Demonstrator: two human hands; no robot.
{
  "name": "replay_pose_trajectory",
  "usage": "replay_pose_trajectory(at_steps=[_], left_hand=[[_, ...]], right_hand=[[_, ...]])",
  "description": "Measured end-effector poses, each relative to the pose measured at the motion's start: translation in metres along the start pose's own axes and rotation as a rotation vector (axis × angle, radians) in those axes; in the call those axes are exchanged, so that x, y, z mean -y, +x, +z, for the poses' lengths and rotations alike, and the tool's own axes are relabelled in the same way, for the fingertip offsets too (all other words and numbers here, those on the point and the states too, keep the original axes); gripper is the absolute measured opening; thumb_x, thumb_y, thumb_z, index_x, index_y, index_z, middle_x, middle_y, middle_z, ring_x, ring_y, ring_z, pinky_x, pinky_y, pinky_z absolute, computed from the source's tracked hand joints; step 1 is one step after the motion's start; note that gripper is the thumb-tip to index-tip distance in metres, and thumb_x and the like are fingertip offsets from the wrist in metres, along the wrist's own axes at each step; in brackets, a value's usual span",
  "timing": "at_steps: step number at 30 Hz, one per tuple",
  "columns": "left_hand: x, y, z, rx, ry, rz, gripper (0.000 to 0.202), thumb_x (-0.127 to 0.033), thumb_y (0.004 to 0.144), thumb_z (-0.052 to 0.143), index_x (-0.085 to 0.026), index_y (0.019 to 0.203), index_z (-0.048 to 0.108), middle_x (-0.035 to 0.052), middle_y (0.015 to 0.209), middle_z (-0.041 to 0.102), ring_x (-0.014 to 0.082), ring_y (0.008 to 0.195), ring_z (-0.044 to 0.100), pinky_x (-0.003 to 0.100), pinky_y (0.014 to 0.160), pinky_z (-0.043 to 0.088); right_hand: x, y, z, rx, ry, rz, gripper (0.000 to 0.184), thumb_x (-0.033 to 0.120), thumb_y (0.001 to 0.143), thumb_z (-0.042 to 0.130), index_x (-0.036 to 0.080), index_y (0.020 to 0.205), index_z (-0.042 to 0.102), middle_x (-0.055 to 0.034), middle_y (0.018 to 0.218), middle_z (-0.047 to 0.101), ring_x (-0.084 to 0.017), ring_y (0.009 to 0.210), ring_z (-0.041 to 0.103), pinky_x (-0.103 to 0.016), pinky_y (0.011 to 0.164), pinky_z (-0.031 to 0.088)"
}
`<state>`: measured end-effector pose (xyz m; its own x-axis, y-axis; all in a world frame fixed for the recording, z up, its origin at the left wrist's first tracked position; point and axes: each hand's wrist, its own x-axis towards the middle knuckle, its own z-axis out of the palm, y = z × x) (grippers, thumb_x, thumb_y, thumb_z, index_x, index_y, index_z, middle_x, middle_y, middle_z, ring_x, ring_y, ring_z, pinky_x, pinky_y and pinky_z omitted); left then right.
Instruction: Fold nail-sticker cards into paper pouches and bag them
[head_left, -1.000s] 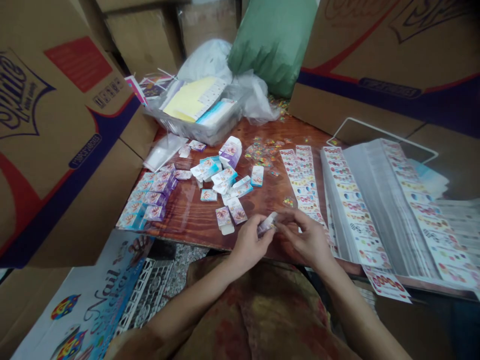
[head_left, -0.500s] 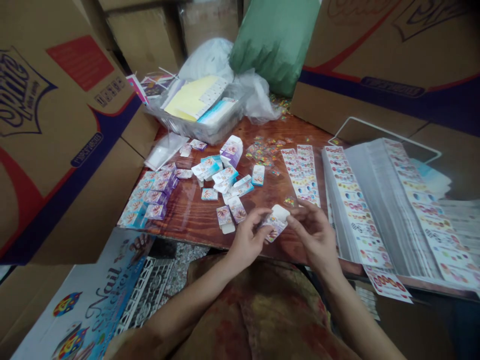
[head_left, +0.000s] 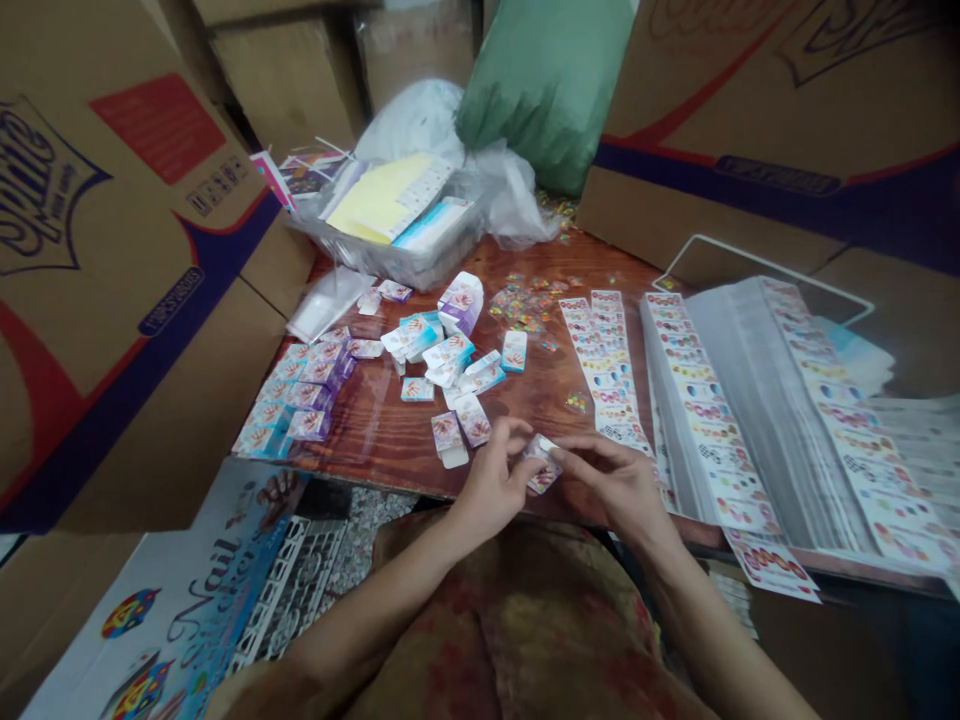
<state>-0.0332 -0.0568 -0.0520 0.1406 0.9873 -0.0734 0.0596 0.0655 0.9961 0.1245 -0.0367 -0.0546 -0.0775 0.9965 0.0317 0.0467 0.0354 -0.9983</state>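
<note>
A small purple-and-white printed carton (head_left: 542, 466) is held between my two hands above the table's front edge. My left hand (head_left: 491, 478) is closed around its left side, thumb across the front. On the upper right, the fingers of my right hand (head_left: 619, 478) press at the carton's top, where the flap lies folded down. Left of my hands lie two purple cartons (head_left: 472, 418), one with its flap open. Past them is a loose pile of blue and purple cartons (head_left: 448, 352). A small colourful packet (head_left: 576, 402) rests beyond my right hand.
Long strips of printed stickers (head_left: 606, 360) and thick sticker stacks (head_left: 709, 420) occupy the right. Stacked cartons (head_left: 289, 395) line the left edge. A clear plastic tray (head_left: 420, 262) holds papers at the back. Large cardboard boxes (head_left: 112, 250) flank the table, with small packets (head_left: 525, 305) scattered mid-table.
The carton's white top flap, standing up before, is now folded down. My right hand has moved left and slightly down onto the carton's top.
</note>
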Motion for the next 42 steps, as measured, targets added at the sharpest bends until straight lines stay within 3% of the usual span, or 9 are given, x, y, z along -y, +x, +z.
replay_pose_trajectory(at_steps=[7,18,22,25,27,32,36,39,42], left_hand=[[-0.006,-0.002,-0.002,0.027,-0.026,-0.044,0.026,-0.015,0.082,0.056,-0.020,0.104,0.043,0.0025,0.088,0.066,0.0149,0.082,0.063,0.025,0.072,0.046],[-0.014,-0.021,-0.017,0.013,-0.401,-0.284,0.038,-0.027,0.074,0.064,-0.018,0.109,0.056,0.0025,0.082,0.062,0.0129,0.060,0.058,0.025,0.051,0.053],[-0.001,-0.032,-0.047,-0.290,-0.137,-0.138,0.030,-0.031,0.083,0.057,-0.018,0.110,0.058,0.0053,0.090,0.065,0.0146,0.070,0.060,0.023,0.055,0.051],[0.017,-0.028,-0.082,-0.664,0.232,0.010,0.026,-0.029,0.087,0.051,-0.017,0.109,0.057,0.0078,0.101,0.066,0.0184,0.092,0.062,0.029,0.080,0.051],[0.029,-0.023,-0.103,-0.742,0.429,-0.009,0.026,-0.027,0.088,0.049,-0.017,0.110,0.057,0.0086,0.102,0.066,0.0205,0.096,0.062,0.033,0.086,0.048],[0.035,-0.020,-0.117,-0.688,0.846,-0.089,0.035,-0.024,0.090,0.043,-0.016,0.121,0.057,0.0145,0.111,0.062,0.0273,0.103,0.060,0.041,0.089,0.047],[0.016,-0.026,-0.103,-0.665,1.200,0.007,0.042,-0.026,0.088,0.047,-0.018,0.128,0.055,0.0200,0.127,0.052,0.0376,0.122,0.046,0.056,0.097,0.038],[0.001,-0.024,-0.095,-0.350,1.262,0.242,0.050,-0.016,0.083,0.052,-0.024,0.133,0.051,0.0130,0.141,0.046,0.0362,0.138,0.028,0.057,0.107,0.027],[-0.005,-0.014,-0.090,-0.144,1.140,0.341,0.047,-0.008,0.080,0.049,-0.024,0.123,0.059,0.0083,0.125,0.062,0.0284,0.123,0.051,0.047,0.106,0.035]], right_hand=[[-0.010,0.006,-0.004,0.020,0.177,0.217,0.026,0.040,0.061,0.080,0.021,0.078,0.075,-0.0037,0.079,0.075,-0.017,0.069,0.067,-0.031,0.069,0.054],[-0.006,-0.009,0.008,0.303,-0.100,-0.112,0.029,0.044,0.090,0.052,0.025,0.097,0.074,-0.0050,0.094,0.073,-0.019,0.085,0.067,-0.031,0.075,0.054],[-0.014,-0.008,0.036,0.346,-0.271,-0.193,0.032,0.039,0.091,0.052,0.025,0.117,0.063,-0.0058,0.104,0.069,-0.020,0.095,0.064,-0.033,0.082,0.052],[-0.020,0.001,0.065,0.231,-0.468,-0.320,0.027,0.035,0.090,0.054,0.022,0.111,0.063,-0.0068,0.095,0.066,-0.020,0.086,0.063,-0.032,0.077,0.052],[-0.024,0.008,0.083,0.204,-0.684,-0.434,0.021,0.032,0.090,0.053,0.021,0.103,0.065,-0.0085,0.093,0.063,-0.023,0.086,0.060,-0.034,0.075,0.051],[-0.028,0.019,0.107,0.247,-1.175,-0.568,0.015,0.022,0.089,0.053,0.019,0.094,0.067,-0.0114,0.087,0.060,-0.025,0.082,0.053,-0.032,0.063,0.045],[-0.022,0.021,0.099,0.234,-1.173,-0.612,0.020,0.017,0.090,0.051,0.021,0.101,0.067,-0.0092,0.087,0.062,-0.022,0.081,0.054,-0.029,0.062,0.044],[-0.009,0.022,0.085,0.253,-0.977,-0.655,0.024,0.023,0.094,0.046,0.022,0.106,0.067,-0.0075,0.085,0.062,-0.019,0.080,0.056,-0.028,0.069,0.046],[0.006,0.033,0.062,0.371,-0.724,-0.645,0.026,0.028,0.096,0.043,0.022,0.108,0.065,-0.0059,0.091,0.065,-0.016,0.085,0.059,-0.026,0.076,0.048]])
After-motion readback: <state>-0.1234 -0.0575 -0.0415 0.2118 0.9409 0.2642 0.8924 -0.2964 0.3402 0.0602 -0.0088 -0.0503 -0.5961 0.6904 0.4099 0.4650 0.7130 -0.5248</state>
